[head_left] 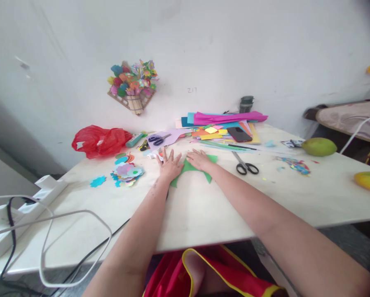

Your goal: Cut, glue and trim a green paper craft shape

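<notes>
Head view: left hand (169,166) palm down, fingers spread wide; right hand (200,160) also palm down, flattened, fingers closer together. Green paper (189,166) at frame centre, lying flat on the desk (209,214), between the hands and partly beneath both. Its lower edge curves inward; one pointed corner emerges below the left hand, and other parts show above and below the right wrist.

Right of centre: black-handled scissors (247,168). Left of centre: pile of cut paper shapes (127,172), single blue cutout (97,181) just beside it. Above the left hand: second scissors (157,140) on lilac paper (175,135); farther left, red plastic bag (100,141). Above and right of the hands: dark phone (240,134) on coloured sheets (199,133).

Writing: handwritten mark (192,90) on the wall (209,49), upper middle, reads "217" or "Z17"; first character ambiguous. Small packet (290,143), right of frame, near a green fruit (319,147): print too small to read.
</notes>
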### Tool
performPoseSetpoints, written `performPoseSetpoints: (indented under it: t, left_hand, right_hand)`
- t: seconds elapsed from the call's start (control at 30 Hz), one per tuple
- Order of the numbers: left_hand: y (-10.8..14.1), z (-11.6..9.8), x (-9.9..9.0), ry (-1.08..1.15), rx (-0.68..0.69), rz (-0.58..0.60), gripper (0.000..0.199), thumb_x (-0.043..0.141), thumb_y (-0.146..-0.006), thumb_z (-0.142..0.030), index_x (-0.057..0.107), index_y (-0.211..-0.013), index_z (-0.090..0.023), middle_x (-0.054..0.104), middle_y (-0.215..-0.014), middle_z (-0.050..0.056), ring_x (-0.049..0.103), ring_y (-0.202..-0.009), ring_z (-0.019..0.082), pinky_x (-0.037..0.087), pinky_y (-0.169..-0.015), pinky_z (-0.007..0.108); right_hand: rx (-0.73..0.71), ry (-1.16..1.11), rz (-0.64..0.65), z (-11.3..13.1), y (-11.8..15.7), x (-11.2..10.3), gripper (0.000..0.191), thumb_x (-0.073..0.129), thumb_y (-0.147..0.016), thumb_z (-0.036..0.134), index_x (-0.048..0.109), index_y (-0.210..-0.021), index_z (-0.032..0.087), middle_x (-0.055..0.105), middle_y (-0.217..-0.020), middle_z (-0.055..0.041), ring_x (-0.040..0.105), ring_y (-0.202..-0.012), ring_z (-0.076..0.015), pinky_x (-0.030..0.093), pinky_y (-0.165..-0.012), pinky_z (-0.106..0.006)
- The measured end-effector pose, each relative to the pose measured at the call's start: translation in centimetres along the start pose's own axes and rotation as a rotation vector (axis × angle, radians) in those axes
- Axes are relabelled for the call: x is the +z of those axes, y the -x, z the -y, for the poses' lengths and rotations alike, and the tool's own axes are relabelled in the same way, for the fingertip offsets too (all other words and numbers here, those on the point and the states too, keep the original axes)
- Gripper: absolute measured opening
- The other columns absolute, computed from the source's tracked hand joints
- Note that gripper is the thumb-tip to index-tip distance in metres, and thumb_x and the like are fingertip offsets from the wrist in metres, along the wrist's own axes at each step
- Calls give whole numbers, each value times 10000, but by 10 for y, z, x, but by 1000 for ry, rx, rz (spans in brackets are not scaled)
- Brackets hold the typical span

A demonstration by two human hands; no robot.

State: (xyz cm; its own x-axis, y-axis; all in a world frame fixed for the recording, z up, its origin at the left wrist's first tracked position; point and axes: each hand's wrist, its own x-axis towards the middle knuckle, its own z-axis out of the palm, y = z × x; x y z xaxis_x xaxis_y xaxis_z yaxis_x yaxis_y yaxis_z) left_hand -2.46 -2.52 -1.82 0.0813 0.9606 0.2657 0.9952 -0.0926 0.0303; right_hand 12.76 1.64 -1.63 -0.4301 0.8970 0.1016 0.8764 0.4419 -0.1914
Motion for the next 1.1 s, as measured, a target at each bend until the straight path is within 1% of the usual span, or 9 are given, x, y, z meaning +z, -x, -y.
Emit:
performPoseSetpoints:
  t: [0.2,0.3,0.4,0.47,0.5,0.6,0.73,0.97,1.1]
  left_hand:
    - [3,-2,-2,-5,-4,-39,557,419,-820,-509,372,-1355,-364,192,-1505,-25,-104,-1379,306,-89,-1036,622]
    - [4,1,-9,67,42,-202,513,474,-811,-480,466,-1298,-319,327,-1456,3,55,-1392,276,-21,-1087,555]
    - [0,6,-14,284,2,-399,333,512,-812,-407,634,-1066,-231,602,-1196,65,434,-1223,231,246,-1066,418]
    - [-4,8,-16,468,-94,-461,240,532,-799,-374,671,-848,-184,683,-925,77,598,-951,204,418,-894,337]
    - [-6,8,-16,556,-141,-466,226,547,-785,-369,662,-766,-175,683,-808,68,620,-826,191,449,-809,314]
    - [-10,7,-14,833,-205,-454,214,575,-747,-361,617,-659,-170,628,-602,20,592,-607,150,452,-645,266]
    - [-13,5,-13,1185,-186,-420,212,584,-721,-353,566,-621,-167,570,-521,-13,539,-504,107,427,-554,227]
    - [-12,4,-13,1530,-168,-275,292,660,-668,-411,588,-678,-128,585,-561,-12,533,-487,75,467,-593,242]
    - [-10,3,-11,1677,-127,-144,358,691,-653,-444,631,-785,-116,657,-664,40,595,-561,107,493,-669,280]
  right_hand:
    - [-21,63,3,-2,-6,7,489,226,-924,348,392,-1367,220,304,-1462,-29,185,-1369,-193,64,-1091,-505]
    - [-36,53,-17,-2,-5,8,478,245,-925,352,411,-1354,219,324,-1453,-24,187,-1368,-197,61,-1092,-510]
    - [-59,5,-193,-4,-5,2,448,303,-916,314,462,-1317,192,407,-1405,-36,261,-1341,-188,72,-1107,-457]
    - [-26,-61,-355,-6,-6,-4,422,375,-890,276,507,-1277,170,479,-1350,-62,356,-1287,-185,151,-1102,-398]
    - [-3,-105,-411,-6,-7,-7,414,417,-869,265,529,-1254,159,507,-1321,-77,403,-1251,-191,222,-1078,-374]
    - [60,-276,-494,-8,-11,-13,392,496,-811,219,575,-1188,145,593,-1204,-94,544,-1085,-190,403,-939,-321]
    - [129,-494,-527,-12,-12,-19,286,549,-763,191,666,-1016,129,686,-979,-76,631,-871,-171,478,-806,-277]
    - [128,-859,-482,-7,-11,-18,120,646,-684,238,707,-721,141,669,-614,-30,629,-569,-169,527,-562,-292]
    - [77,-1097,-469,4,-9,-20,95,650,-683,220,655,-634,139,624,-539,-6,579,-466,-128,501,-456,-248]
